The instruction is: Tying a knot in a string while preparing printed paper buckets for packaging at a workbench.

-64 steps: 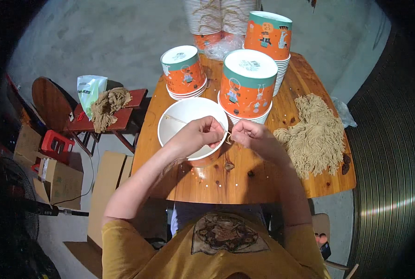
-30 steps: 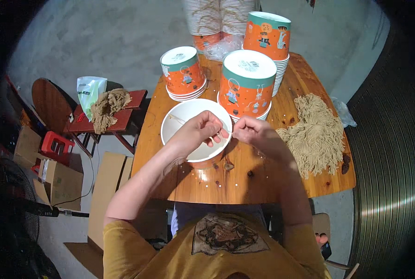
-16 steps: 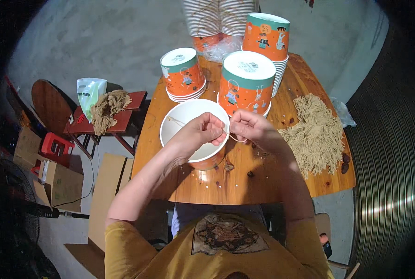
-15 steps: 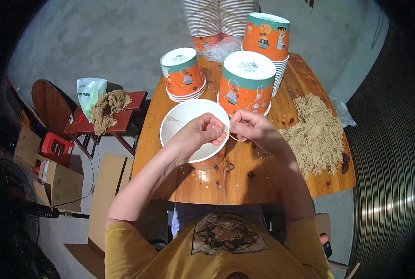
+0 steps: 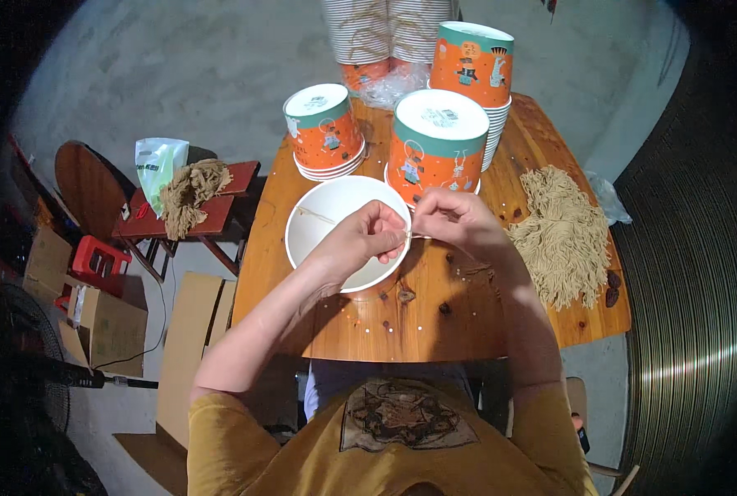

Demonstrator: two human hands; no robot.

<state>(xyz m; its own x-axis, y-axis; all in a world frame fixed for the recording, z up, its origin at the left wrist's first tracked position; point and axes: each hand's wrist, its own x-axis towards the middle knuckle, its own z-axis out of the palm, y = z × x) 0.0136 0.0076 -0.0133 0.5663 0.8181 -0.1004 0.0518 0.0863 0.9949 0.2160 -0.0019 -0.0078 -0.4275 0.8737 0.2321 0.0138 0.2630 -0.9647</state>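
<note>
Left hand (image 5: pixel 367 241) pinched narrow on one end of a thin tan string (image 5: pixel 415 236), resting over the right rim of the open white paper bowl (image 5: pixel 329 217) at mid-bench. Right hand (image 5: pixel 455 221) just beside it, pinched on the same string, fingertips almost touching. String's short axis lying left to right between the two hands, equally near both. Loose tan string heap (image 5: pixel 565 233) near the wooden bench (image 5: pixel 434 318) right edge, closer to the right hand.
</note>
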